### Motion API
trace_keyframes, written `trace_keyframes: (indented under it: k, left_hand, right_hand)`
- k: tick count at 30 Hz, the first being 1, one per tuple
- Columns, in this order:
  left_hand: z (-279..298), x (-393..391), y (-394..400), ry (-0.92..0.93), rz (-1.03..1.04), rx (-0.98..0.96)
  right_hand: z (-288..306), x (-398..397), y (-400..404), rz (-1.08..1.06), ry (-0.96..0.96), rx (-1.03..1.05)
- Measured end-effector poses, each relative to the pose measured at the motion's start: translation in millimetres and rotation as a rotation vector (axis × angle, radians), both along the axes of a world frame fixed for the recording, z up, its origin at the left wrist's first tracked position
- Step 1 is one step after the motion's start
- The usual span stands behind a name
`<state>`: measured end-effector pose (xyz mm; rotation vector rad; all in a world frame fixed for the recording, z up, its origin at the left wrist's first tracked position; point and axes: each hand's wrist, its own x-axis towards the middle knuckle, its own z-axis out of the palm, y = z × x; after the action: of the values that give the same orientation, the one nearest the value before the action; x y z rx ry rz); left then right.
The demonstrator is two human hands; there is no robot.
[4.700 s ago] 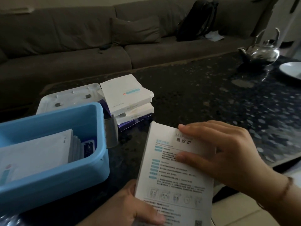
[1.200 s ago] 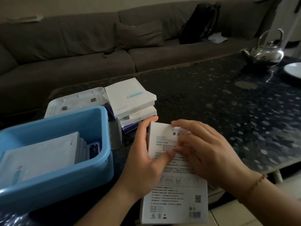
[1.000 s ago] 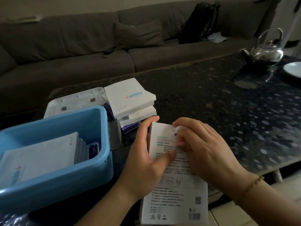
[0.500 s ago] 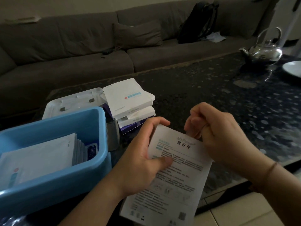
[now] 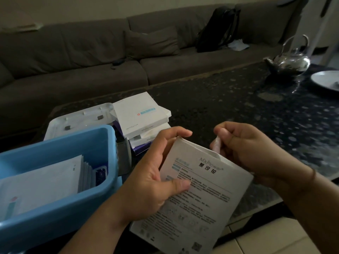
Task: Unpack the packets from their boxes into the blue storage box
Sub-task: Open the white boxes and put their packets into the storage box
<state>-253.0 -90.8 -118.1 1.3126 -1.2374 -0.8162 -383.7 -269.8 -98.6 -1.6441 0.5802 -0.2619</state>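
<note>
Flat matte box (image 5: 201,195); perhaps card.

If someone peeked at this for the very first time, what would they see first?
Probably the white box in the middle at the bottom, held by the left hand while the right hand pinches a small strip at its open top. Next, the bright blue storage box on the left, with white packets inside. Far off on the right, a shiny kettle stands on the dark table.
</note>
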Motion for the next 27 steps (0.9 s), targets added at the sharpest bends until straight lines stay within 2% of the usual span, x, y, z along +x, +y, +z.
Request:
trace_keyframes:
  k: [2,4,8,9,11,12,14,17,21,24,27]
  left_hand:
    - [4.3,-2.2,-3.5,-0.010,0.016,-0.031]
    - [9.5,-5.1,-8.5,-0.037,0.057,-0.065]
    - [13.1,-7.8,-21.2,-0.070,0.238,-0.208]
    - [13.8,-8.7,-24.3,-0.095,0.287,-0.241]
    - [14.3,-11.4,-28.8,-0.146,0.379,-0.286]
    - [13.6,-12.0,-30.0,-0.147,0.418,-0.294]
    - [12.0,-11.8,-29.8,-0.122,0.474,-0.278]
    - [14.6,-8.7,-24.1,-0.154,0.484,-0.247]
    - [23.6,-3.3,-14.0,-0.262,0.436,-0.204]
    - [26.7,-0.9,-9.0,-0.348,0.421,-0.171]
    - [28.1,-1.2,-8.4,-0.353,0.439,-0.163]
  right_hand:
    - [6.9,-1.6,-1.2,0.025,-0.017,0.142]
    - [15.5,-4.6,-6.5,-0.016,-0.119,0.262]
    - [28.9,-10.2,-18.4,-0.057,-0.333,0.354]
    - [28.3,-11.6,-19.3,-0.018,-0.341,0.274]
    - [25.3,-15.0,-18.0,0.064,-0.293,-0.036]
    - [24.0,-15.9,-16.3,0.077,-0.271,-0.181]
    - [22.2,-14.8,-12.5,0.040,-0.288,-0.344]
    - [19.8,-10.6,-5.9,-0.049,-0.352,-0.447]
    - [20.8,-10.8,-3.8,-0.013,-0.334,-0.433]
    - [23.0,-12.9,-2.2,0.011,-0.321,-0.499]
    - [21.1,-11.8,2.2,-0.007,-0.349,-0.598]
